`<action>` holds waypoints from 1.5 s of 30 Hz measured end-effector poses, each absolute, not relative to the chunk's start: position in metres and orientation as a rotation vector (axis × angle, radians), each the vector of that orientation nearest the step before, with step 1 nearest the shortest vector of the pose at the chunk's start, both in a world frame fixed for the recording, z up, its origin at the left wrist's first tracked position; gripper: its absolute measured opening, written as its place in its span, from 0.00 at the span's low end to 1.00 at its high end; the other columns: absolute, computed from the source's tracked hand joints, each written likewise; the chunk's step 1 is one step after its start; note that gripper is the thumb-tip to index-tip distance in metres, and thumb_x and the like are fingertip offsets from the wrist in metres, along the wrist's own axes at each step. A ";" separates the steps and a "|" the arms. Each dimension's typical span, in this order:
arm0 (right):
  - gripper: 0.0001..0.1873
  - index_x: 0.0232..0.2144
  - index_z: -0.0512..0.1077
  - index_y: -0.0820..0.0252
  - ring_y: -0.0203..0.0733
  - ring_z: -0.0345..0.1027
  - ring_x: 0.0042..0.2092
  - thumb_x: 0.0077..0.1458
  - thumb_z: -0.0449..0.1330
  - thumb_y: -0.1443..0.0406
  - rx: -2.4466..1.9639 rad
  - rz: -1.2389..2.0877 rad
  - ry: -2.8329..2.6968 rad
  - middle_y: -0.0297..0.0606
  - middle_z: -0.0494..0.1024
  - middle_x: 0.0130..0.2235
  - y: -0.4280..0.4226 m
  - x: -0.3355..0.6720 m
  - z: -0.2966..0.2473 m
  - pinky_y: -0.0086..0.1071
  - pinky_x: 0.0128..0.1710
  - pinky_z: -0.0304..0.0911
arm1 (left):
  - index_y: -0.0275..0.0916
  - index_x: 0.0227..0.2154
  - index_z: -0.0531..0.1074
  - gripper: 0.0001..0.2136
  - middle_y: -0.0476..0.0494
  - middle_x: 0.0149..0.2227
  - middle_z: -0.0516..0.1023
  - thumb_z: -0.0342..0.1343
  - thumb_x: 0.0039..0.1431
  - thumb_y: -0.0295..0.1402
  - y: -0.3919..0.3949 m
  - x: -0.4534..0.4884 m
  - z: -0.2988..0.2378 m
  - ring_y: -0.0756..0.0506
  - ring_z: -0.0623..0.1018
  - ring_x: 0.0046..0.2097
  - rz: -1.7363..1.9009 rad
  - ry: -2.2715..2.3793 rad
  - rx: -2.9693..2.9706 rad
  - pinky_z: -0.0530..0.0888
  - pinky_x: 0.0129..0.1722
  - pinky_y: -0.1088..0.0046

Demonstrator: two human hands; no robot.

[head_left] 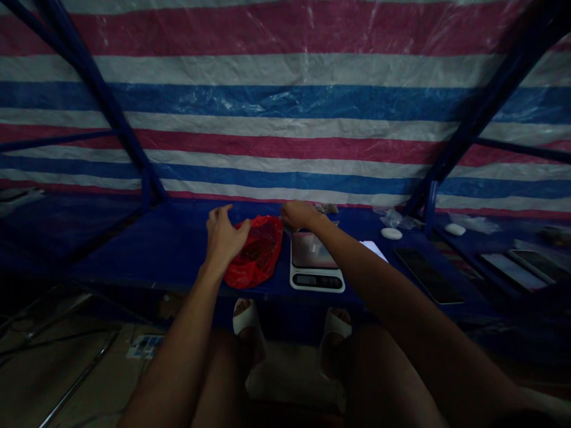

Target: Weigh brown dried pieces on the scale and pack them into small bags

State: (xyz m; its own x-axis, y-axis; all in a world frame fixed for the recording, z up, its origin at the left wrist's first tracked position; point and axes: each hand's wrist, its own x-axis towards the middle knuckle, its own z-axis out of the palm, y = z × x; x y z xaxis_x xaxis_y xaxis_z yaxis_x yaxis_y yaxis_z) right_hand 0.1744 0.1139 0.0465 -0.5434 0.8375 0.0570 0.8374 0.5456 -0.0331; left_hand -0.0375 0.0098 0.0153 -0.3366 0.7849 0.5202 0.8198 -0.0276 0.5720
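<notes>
A red plastic bag (256, 252) lies open on the blue table (169, 249) in front of me. My left hand (223, 235) rests at the bag's left rim, fingers curled on the plastic. My right hand (298, 215) is at the bag's far right edge, just behind a white digital kitchen scale (314, 264), with its fingers closed; what they hold is hidden. Dark contents show inside the bag.
A dark phone (428, 274) and a white card (373, 249) lie right of the scale. Small white round objects (391, 233) and crumpled clear plastic (397, 219) sit further back. More phones (513, 267) lie at far right. A striped tarp (285, 101) hangs behind.
</notes>
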 end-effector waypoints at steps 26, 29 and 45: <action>0.08 0.35 0.84 0.65 0.43 0.77 0.34 0.50 0.71 0.67 -1.708 0.319 -2.467 0.45 0.86 0.34 0.130 0.303 0.015 0.29 0.36 0.67 | 0.42 0.41 0.80 0.13 0.40 0.44 0.85 0.51 0.70 0.38 0.003 0.020 0.016 0.39 0.82 0.46 -1.150 -1.908 -2.429 0.73 0.48 0.65; 0.10 0.39 0.84 0.65 0.44 0.78 0.36 0.55 0.68 0.66 -1.703 0.291 -2.426 0.46 0.86 0.37 0.125 0.306 0.026 0.29 0.38 0.66 | 0.42 0.40 0.80 0.12 0.42 0.43 0.85 0.52 0.69 0.38 0.004 0.020 0.015 0.40 0.82 0.45 -1.272 -1.899 -2.433 0.74 0.49 0.65; 0.09 0.44 0.83 0.61 0.47 0.77 0.47 0.60 0.67 0.67 -0.975 0.359 -2.216 0.47 0.85 0.45 0.028 0.194 0.031 0.37 0.51 0.65 | 0.36 0.34 0.81 0.22 0.39 0.35 0.85 0.67 0.50 0.52 -0.003 -0.012 0.027 0.42 0.83 0.37 -1.950 -2.361 -2.585 0.77 0.36 0.69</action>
